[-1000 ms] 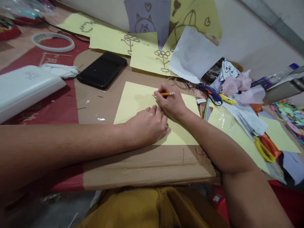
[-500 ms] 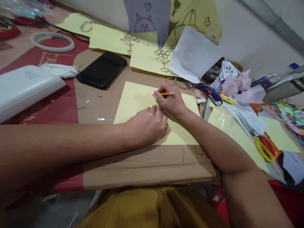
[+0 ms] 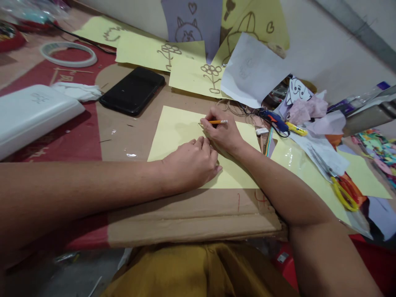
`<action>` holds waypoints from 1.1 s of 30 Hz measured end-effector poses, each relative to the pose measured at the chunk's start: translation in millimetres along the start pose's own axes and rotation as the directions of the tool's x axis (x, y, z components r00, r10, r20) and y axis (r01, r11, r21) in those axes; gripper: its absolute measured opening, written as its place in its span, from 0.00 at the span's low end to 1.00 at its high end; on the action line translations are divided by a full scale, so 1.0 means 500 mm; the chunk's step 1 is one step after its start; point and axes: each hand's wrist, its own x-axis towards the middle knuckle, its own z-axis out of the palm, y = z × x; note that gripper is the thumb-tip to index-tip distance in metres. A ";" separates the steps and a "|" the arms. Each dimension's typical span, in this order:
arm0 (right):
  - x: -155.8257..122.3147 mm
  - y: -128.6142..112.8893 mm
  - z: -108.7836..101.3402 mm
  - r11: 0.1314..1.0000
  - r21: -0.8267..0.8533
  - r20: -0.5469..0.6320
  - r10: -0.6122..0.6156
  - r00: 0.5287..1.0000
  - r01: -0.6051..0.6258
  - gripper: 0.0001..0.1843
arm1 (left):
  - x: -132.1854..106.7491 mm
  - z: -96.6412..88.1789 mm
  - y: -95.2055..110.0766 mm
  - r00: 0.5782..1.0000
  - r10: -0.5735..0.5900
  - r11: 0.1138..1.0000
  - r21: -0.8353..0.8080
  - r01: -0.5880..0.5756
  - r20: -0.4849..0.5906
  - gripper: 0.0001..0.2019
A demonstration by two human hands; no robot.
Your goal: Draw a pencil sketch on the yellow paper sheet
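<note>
A sheet of yellow paper [image 3: 170, 128] lies on the cardboard-covered table in front of me. My right hand [image 3: 224, 130] is closed around a short orange pencil [image 3: 219, 122] with a white eraser end, its tip at the upper middle of the sheet. My left hand [image 3: 193, 165] lies flat on the sheet, just below and left of the right hand, its fingers stretched out and holding nothing. I cannot make out any line on this sheet. Behind it lean yellow sheets with a flower drawing [image 3: 212, 76] and a white paper [image 3: 252, 70] with a faint sketch.
A black phone [image 3: 133, 90], a white box-like device [image 3: 37, 115] and a tape roll [image 3: 68, 54] lie to the left. On the right are yellow-handled scissors [image 3: 343, 194], a yellow cutter [image 3: 296, 128], a blue glue gun [image 3: 275, 119], an eraser [image 3: 262, 131] and paper scraps.
</note>
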 end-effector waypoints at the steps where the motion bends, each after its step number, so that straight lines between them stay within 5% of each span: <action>1: 0.000 0.000 0.000 1.000 -0.003 -0.001 -0.001 1.000 0.001 0.13 | 0.000 0.000 0.000 1.000 0.001 1.000 0.002 -0.001 -0.002 0.24; 33: 0.001 0.000 -0.001 1.000 -0.014 0.002 -0.009 1.000 0.009 0.13 | -0.002 0.002 -0.001 1.000 -0.001 1.000 -0.007 0.001 -0.009 0.24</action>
